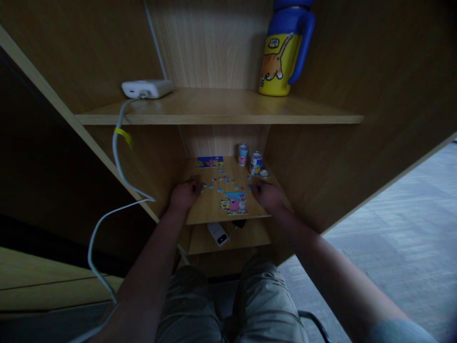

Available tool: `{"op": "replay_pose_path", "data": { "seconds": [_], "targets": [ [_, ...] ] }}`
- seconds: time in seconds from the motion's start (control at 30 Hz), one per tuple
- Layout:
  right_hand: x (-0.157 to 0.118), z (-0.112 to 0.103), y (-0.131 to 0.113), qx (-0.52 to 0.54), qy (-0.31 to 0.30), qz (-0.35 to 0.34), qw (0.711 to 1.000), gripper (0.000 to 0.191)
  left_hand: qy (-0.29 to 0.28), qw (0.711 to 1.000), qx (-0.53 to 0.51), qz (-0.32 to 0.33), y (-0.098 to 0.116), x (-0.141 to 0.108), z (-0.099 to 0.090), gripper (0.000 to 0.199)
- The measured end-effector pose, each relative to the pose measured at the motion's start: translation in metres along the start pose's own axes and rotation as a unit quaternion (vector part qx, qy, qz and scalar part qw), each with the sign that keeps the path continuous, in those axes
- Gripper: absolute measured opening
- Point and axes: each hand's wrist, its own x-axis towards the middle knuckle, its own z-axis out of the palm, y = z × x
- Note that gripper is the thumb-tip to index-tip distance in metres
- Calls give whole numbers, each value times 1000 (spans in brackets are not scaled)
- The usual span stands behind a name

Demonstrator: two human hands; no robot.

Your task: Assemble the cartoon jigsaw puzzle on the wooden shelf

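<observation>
My left hand [185,193] rests at the left side of the middle shelf, fingers curled together beside a few loose puzzle pieces [211,186]. Opposite it, my right hand [267,194] is also closed, its fingertips close to a small puzzle piece [249,187]. Whatever either hand may hold is too small to make out. Between them, nearer the front edge, lies a partly joined cartoon puzzle [236,204] with pink and yellow figures; its left side is ragged. Farther back is a flat cartoon picture [210,162].
Two small cartoon cans [243,155] [256,163] stand at the back right, with a round lid [264,174] beside them. A white power bank [146,89] with a hanging cable [116,147] and a blue-yellow bottle [280,57] occupy the upper shelf. Below lies a white device [217,233].
</observation>
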Motion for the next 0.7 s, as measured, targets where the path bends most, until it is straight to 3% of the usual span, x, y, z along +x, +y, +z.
{"op": "replay_pose_path", "data": {
  "seconds": [0.7],
  "targets": [
    [-2,-4,-1,-7,-12,5,1000,58,11,1000,-13,6,-3,2,4,50]
  ]
}}
